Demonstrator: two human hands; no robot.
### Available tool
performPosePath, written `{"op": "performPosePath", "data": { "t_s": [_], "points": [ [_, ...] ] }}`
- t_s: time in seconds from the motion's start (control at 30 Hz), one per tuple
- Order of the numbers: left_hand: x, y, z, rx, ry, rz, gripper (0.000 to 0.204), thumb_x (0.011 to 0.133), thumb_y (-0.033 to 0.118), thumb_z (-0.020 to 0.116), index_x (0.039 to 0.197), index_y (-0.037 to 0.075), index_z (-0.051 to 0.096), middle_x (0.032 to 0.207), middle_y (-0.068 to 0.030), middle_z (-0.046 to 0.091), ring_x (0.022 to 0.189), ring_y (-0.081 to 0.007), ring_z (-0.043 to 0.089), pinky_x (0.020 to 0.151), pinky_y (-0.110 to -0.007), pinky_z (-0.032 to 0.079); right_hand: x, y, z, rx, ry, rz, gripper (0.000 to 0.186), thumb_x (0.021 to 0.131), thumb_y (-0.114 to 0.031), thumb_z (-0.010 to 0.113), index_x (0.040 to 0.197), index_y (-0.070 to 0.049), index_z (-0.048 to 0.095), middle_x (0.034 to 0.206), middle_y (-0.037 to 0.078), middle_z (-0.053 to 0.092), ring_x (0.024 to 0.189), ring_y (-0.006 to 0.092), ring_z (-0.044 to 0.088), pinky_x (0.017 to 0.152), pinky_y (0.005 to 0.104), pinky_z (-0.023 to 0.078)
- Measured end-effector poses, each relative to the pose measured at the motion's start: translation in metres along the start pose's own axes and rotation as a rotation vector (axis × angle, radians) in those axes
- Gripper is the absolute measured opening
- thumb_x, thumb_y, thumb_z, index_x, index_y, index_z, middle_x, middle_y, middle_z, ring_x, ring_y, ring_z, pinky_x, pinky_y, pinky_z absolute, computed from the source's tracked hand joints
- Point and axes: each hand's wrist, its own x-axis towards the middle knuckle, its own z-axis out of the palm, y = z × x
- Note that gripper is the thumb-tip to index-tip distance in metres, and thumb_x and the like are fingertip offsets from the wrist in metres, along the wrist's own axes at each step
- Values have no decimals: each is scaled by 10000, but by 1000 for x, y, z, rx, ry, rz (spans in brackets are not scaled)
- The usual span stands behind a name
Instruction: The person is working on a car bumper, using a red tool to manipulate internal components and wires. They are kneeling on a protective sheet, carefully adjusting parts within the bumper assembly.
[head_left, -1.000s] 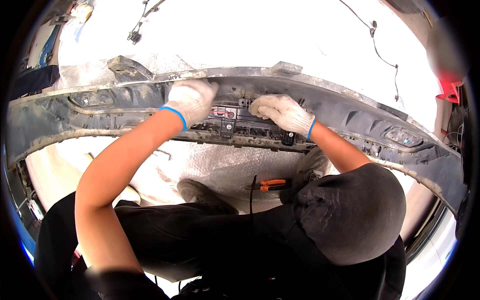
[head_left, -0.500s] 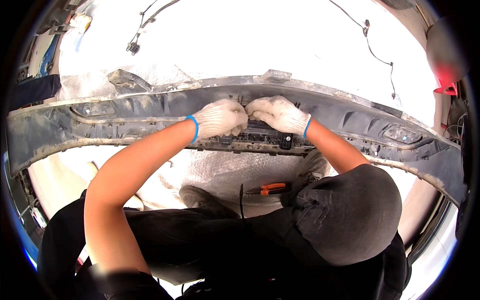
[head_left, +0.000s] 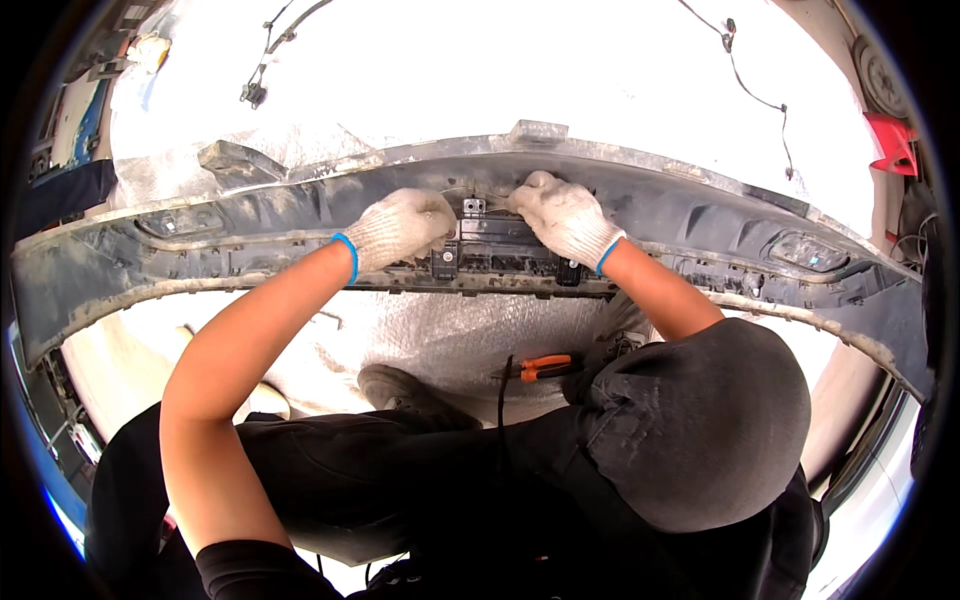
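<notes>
Hands (head_left: pixel 405 228) now farther apart, both curled, grip unclear, black module (head_left: pixel 495 231) between them on the grey bumper (head_left: pixel 660 203)

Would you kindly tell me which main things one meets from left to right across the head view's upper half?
Small black plastic connector → blue-cuffed white-knit-gloved left hand → blue-cuffed white-knit-gloved right hand → thin black clipped cable → angular bright-red object.

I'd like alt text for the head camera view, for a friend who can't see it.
In white knit gloves, the left hand and right hand are curled at the middle of a long, dirty, dark car bumper, either side of a black plastic part. Orange-handled pliers lie on silvery sheeting nearer the body.
</notes>
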Motion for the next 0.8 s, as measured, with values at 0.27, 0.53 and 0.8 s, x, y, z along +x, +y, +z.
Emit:
{"op": "performPosePath", "data": {
  "t_s": [0.27,0.53,0.8],
  "points": [
    [-2,6,7,-158,-50,-76,552,934,176,541,1453,-4,486,885,-54,668,642,-106,580,561,-279,509,3,11,22,-213,173,-58,210,920,-95,553,1089,-42,666,962,172,706,825,316,729,698,429,603],
    [24,-25,14,-429,-98,-6,583,935,144,552,1471,-51,429,820,-53,649,603,-79,539,490,-254,413,8,-6,20,-327,82,43,180,902,-82,568,1030,10,655,939,175,716,818,303,735,677,405,605],
    [24,-29,17,-493,-100,24,605,928,140,550,1485,-51,409,827,-57,648,596,-83,536,478,-255,402,14,-8,15,-380,-13,-21,193,933,-88,553,1057,23,650,923,190,712,847,323,732,688,418,603]
  ]
}}
